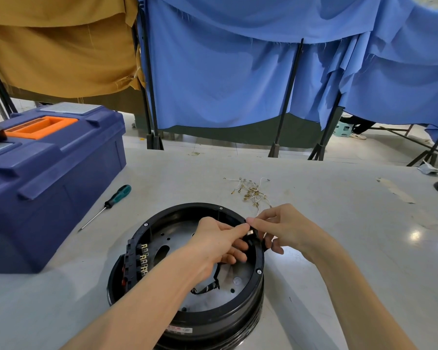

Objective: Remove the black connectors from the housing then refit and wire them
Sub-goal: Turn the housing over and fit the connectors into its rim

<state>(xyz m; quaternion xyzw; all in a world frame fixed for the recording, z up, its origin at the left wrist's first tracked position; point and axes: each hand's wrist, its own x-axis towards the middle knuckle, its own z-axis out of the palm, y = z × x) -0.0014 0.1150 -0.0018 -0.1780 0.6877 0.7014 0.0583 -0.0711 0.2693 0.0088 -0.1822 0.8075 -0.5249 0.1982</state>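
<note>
One round black housing (238, 314) sits on the bench (339, 248). A row of black connectors (132, 258) lines its left rim; I cannot tell how many. At the right rim the left hand (220, 245) and right hand (285, 231) meet, fingers curled narrow, pinching one small black connector (250, 235). One screwdriver (106, 205), one blue toolbox (51, 173) and one heap of loose wires (250, 192) lie nearby.

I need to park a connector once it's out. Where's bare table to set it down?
Bare table lies right of the housing, beyond the right hand, and near left, in front of the toolbox. Crowded: the screwdriver beside the toolbox and the loose wires behind the housing.
</note>
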